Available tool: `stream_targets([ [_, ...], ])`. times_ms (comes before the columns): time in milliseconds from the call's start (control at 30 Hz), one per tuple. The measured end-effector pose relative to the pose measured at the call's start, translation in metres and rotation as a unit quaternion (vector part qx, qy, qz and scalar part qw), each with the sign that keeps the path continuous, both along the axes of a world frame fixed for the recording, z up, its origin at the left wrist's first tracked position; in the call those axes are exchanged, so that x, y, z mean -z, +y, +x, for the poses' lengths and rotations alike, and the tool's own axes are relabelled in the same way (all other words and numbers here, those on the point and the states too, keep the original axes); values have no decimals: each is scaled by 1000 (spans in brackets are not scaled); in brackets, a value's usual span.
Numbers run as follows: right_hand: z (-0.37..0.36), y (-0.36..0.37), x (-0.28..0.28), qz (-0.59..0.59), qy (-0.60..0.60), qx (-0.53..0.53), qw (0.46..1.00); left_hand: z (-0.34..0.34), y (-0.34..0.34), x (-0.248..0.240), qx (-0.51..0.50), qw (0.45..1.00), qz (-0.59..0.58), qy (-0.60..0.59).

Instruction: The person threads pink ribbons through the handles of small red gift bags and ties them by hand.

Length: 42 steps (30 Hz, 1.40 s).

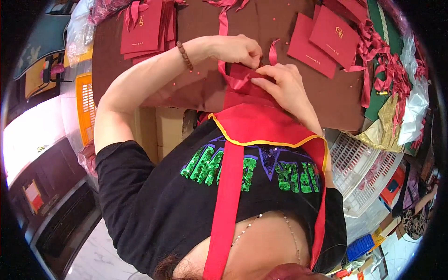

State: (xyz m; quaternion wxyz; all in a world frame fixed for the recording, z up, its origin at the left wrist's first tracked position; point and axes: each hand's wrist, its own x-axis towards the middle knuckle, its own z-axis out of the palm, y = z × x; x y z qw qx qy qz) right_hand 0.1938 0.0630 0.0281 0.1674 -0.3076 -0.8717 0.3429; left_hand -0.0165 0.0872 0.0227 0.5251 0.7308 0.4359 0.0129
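Observation:
A dark red paper bag (240, 73) lies at the table's near edge, with a shiny red ribbon (223, 23) running up from it on the left. My left hand (239, 50), a wooden bead bracelet at its wrist, is bent in over the bag's top edge. Its fingertips are pinched together beside the ribbon; what lies between them is hidden. On the bag's right side, my right hand (285, 85) has thumb and fingers closed on its upper edge. A short curl of ribbon (273, 52) stands up between the two hands.
Stacked red bags (143, 33) lie at the far left of the brown tabletop (196, 88). More red bags (332, 38) sit at the right, beside tangled ribbons (380, 56). An orange crate (85, 107) and a white basket (366, 170) stand by the table.

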Motion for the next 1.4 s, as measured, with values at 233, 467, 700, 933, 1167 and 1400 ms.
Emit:
stream_targets([
  [233, -1, 3, 7, -12, 26, -4, 1000, -17, 8, 12, -231, 942, 244, 7],
  [467, 22, -3, 21, 158, -24, 167, 973, -37, -24, 26, -264, 771, 452, 362],
  [700, 28, -12, 26, 74, -53, 147, 985, -49, -40, 45, -388, 843, 333, 167],
  [933, 29, -14, 25, 34, -41, 144, 988, -58, -42, 32, -488, 836, 242, 67],
  [1167, 40, -12, 26, 52, -9, 160, 986, -56, -20, 52, -379, 781, 416, 271],
  [1400, 62, -2, 20, -141, -3, 210, 967, -64, -29, 54, -399, 726, 447, 337],
])
